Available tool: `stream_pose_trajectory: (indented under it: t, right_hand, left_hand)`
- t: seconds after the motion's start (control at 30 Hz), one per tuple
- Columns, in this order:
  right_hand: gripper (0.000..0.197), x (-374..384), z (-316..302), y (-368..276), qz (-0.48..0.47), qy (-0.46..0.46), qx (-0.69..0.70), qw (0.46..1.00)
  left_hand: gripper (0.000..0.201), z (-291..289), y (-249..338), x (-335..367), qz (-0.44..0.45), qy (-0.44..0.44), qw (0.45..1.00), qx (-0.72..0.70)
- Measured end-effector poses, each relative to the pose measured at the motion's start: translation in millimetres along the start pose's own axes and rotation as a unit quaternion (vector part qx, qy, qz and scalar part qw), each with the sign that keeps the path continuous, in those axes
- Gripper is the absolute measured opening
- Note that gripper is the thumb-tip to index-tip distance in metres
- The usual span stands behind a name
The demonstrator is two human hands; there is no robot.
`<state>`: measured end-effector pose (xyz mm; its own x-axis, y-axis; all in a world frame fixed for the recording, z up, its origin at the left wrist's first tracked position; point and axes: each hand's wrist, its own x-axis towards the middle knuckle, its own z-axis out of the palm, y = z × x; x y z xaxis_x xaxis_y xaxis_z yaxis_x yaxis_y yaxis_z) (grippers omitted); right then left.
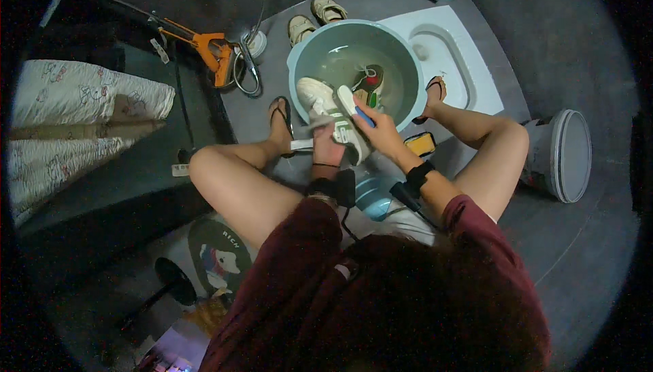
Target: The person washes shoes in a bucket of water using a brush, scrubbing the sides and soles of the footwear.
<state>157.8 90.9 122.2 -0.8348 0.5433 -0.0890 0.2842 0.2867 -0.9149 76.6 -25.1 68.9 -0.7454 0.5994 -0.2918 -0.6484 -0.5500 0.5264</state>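
Note:
My left hand (328, 146) is closed on a white sneaker with green stripes (323, 104), tilted over the near rim of a pale green basin (297, 83). In my right hand (382, 132) is a scrub brush with a blue and white handle (362, 116). Its white end lies against the sneaker's side; the bristles are hidden. Cloudy water stands in the basin. A dark shoe with a pale lace and red and green parts (372, 81) sits partly under that water.
Behind the basin stand two beige shoes (329, 10). To its right lies a white squat toilet (469, 66), and a grey bucket (571, 156) rests on its side. A yellow sponge (421, 144) and a blue stool (373, 198) are near my knees. An orange mop head (216, 59) leans left.

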Motion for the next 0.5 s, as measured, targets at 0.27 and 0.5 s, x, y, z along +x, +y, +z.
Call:
stream_pose_trajectory:
  t: [0.27,0.5]
  right_hand:
    - [0.046,-38.4,-12.0,-16.4,-0.049,-0.065,-0.100,0.992]
    - [0.045,26.8,7.8,-68.3,-0.092,-0.031,-0.296,0.950]
  left_hand:
    - [0.044,15.9,12.6,13.4,-0.068,0.062,0.990,-0.109]
    - [0.076,37.7,32.3,12.6,-0.089,0.012,0.993,-0.071]
